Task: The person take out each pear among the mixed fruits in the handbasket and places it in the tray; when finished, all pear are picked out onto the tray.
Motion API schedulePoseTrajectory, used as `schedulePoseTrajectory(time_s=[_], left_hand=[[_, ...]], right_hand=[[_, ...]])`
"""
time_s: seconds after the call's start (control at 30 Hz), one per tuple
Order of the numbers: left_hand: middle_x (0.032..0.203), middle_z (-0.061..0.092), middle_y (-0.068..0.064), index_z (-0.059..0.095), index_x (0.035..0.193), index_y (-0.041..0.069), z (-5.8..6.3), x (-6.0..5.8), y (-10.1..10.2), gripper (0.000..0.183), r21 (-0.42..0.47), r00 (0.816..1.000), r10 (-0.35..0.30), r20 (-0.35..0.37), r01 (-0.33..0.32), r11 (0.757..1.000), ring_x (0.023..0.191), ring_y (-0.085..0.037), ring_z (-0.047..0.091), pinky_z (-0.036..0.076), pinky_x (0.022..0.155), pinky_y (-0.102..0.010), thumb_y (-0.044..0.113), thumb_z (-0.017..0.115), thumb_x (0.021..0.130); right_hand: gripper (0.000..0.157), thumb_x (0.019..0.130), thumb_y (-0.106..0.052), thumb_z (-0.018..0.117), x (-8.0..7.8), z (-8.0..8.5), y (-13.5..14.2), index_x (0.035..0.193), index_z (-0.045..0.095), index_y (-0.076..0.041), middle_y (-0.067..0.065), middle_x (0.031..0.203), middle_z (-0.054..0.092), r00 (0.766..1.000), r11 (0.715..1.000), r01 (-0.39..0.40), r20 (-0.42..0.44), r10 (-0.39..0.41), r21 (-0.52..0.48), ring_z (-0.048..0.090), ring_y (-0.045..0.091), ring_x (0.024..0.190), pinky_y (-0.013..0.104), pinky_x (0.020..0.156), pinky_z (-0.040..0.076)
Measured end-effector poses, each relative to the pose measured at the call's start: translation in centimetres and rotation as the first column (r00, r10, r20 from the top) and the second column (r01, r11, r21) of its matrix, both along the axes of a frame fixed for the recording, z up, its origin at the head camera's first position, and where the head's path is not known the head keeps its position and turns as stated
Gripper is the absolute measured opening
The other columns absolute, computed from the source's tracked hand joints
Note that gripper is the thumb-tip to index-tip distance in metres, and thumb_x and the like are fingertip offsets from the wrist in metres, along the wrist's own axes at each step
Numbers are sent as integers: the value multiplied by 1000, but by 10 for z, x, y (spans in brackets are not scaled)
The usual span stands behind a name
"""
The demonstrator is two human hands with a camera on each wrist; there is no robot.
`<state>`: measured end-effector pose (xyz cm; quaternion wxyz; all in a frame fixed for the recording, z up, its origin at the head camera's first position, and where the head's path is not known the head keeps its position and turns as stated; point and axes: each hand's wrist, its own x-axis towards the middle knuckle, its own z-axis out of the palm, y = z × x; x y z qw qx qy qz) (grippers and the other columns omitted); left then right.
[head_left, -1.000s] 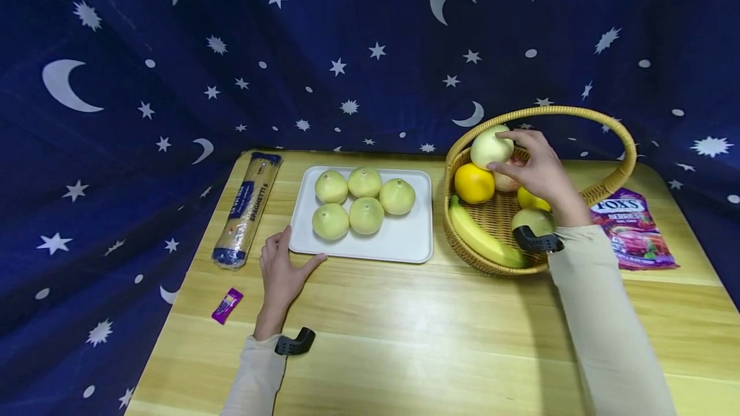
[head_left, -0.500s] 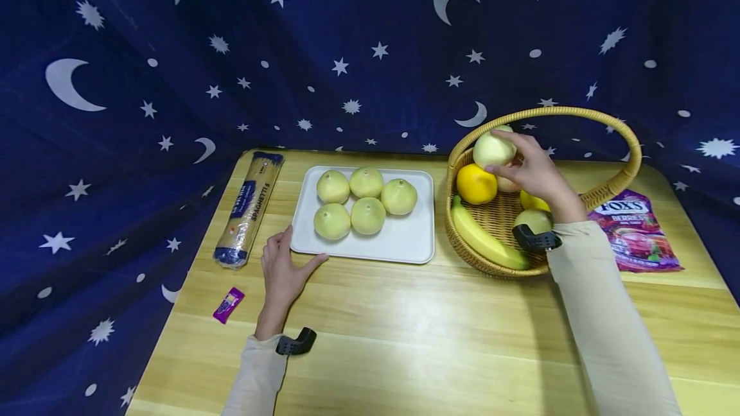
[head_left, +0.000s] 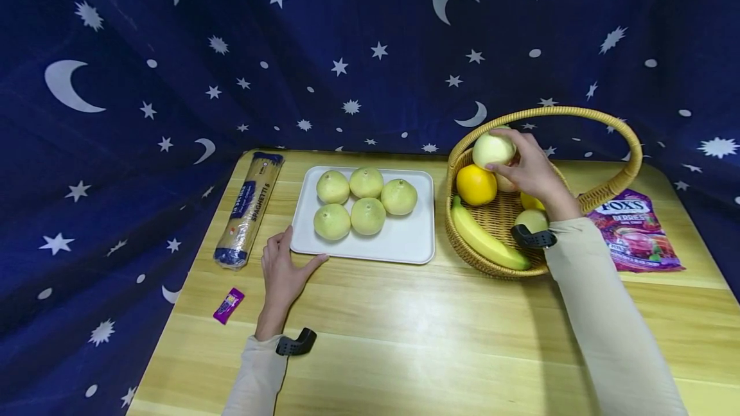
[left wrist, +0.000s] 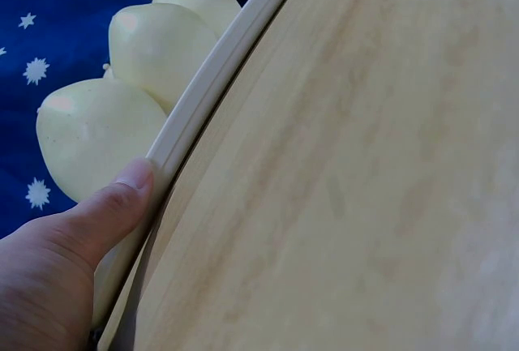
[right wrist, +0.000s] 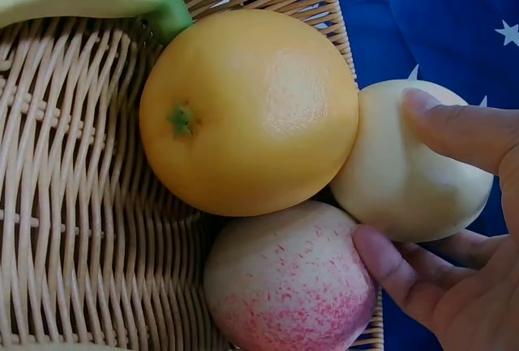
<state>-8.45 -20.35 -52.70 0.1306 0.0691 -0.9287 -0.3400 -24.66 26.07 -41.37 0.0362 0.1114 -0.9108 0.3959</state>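
Note:
My right hand [head_left: 533,167] holds a pale yellow-green round fruit [head_left: 491,150] at the back left of the wicker basket [head_left: 474,259]. Thumb and fingers lie on opposite sides of it in the right wrist view. The held fruit is right beside an orange [right wrist: 251,112] and a pink-speckled peach [right wrist: 292,278]. My left hand [head_left: 283,273] touches the front left corner of a white tray [head_left: 399,246], its thumb [left wrist: 122,197] straight on the rim. Several pale green round fruits [head_left: 367,216] stand on the tray.
A banana [head_left: 485,236], a yellow fruit and a greenish round fruit [head_left: 533,220] lie in the basket, under its tall handle [head_left: 555,110]. A Fox's candy bag [head_left: 633,230] lies at right. Spaghetti [head_left: 248,210] and a purple wrapped candy [head_left: 229,305] are at left.
The right hand stays at the back left of the basket with the pale fruit, its wrist shifted very slightly. The left hand and tray have not visibly moved.

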Motion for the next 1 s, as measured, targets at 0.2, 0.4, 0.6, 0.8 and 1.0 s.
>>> schedulePoseTrajectory(time_s=[0.2, 0.4, 0.6, 0.8, 1.0], left_hand=[[124, 45, -20, 43, 147, 13, 0, 0, 0, 99, 0, 1000, -1, -8, 1, 1000, 107, -34, 38, 28, 92, -46, 49, 88, 67], [125, 44, -20, 42, 148, 12, 0, 0, 0, 100, 1, 1000, 1, -6, -1, 1000, 109, -34, 38, 28, 92, -47, 49, 88, 67], [125, 44, -20, 42, 148, 13, 0, 0, -1, 100, 8, 1000, -4, -7, 4, 1000, 109, -34, 38, 28, 92, -46, 49, 87, 67], [125, 45, -19, 43, 148, 14, -1, 0, -1, 99, 7, 1000, -6, -10, 6, 1000, 108, -33, 38, 28, 91, -45, 48, 88, 67], [124, 45, -19, 43, 148, 13, 0, 0, -1, 99, 9, 1000, -8, -17, 8, 1000, 108, -33, 38, 28, 92, -46, 47, 88, 66]], right_hand=[[61, 85, -9, 76, 0, 0, 1, 140, 51, -16, 24, 126, 42, 1000, 1000, -2, -28, 2, 2, 44, 24, 88, 13, 69, 36], [61, 84, -11, 77, 0, 0, 2, 139, 52, -18, 24, 124, 42, 999, 1000, -1, -37, 1, 3, 45, 25, 87, 12, 68, 36], [62, 83, -9, 78, 1, -1, 3, 139, 52, -17, 24, 124, 42, 999, 1000, -5, -46, 5, -2, 46, 25, 87, 11, 68, 36], [62, 81, -6, 79, 2, -3, 4, 137, 54, -15, 23, 121, 43, 998, 1000, -11, -65, 9, -18, 46, 24, 86, 8, 68, 39], [62, 79, -3, 80, 3, -2, 4, 135, 56, -13, 20, 118, 43, 995, 1000, -14, -104, 11, -27, 45, 20, 85, 9, 68, 40]])
